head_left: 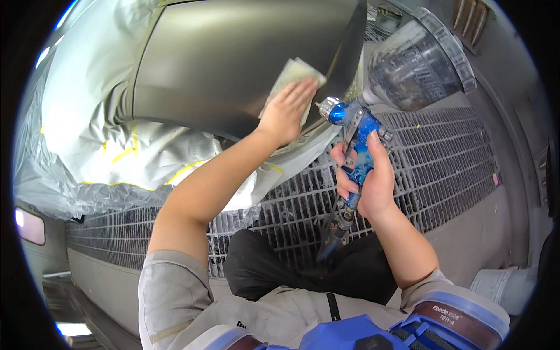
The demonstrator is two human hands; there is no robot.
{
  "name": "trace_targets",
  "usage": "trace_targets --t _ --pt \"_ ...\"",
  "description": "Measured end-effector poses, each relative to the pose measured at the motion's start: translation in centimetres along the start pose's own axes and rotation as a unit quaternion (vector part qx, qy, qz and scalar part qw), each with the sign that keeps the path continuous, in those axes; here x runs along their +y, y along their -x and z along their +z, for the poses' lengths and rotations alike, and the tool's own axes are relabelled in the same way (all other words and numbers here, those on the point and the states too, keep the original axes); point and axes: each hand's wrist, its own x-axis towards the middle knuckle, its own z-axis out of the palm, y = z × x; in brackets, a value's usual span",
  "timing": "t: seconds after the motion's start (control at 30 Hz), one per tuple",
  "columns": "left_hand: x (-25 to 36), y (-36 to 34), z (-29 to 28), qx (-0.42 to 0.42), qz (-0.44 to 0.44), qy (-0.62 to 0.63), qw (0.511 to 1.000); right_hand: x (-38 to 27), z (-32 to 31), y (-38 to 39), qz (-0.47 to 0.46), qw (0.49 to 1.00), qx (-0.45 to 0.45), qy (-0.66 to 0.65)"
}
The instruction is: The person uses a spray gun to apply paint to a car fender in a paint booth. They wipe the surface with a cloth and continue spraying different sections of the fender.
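A pale yellow folded cloth (297, 72) lies against a dark grey car body panel (221, 52). My left hand (288, 111) presses flat on that cloth, fingers stretched out over it. In my right hand (373, 175) is a blue spray gun (363, 137), its grip wrapped by my fingers. The gun's silver nozzle points left, towards my left hand. A clear, paint-stained cup (411, 67) sits on top of the gun, tilted to the upper right. From the bottom of the grip a hose fitting (344, 220) runs down between my knees.
Light masking sheet (87, 116) with yellow tape surrounds the panel on the left and below. Metal floor grating (437, 157) stretches beneath me. At the lower right stands a pale cylindrical container (504, 287). A blue respirator (350, 335) shows at the bottom edge.
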Motion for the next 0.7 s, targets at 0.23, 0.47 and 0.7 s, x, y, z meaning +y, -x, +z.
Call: trace_targets --t 0.23,0.47,0.7 --pt "-11.4 10.4 -4.3 0.222 -0.247 0.047 0.942 0.1 -0.4 1.2 0.031 0.998 -0.004 0.057" --pt "-12.1 9.4 -4.4 0.291 -0.385 0.016 0.876 0.6 0.5 1.6 0.033 0.998 -0.048 0.032" --pt "-0.4 6.2 1.8 0.037 -0.071 0.121 0.989 1.7 1.7 0.9 0.02 0.994 -0.105 0.036"
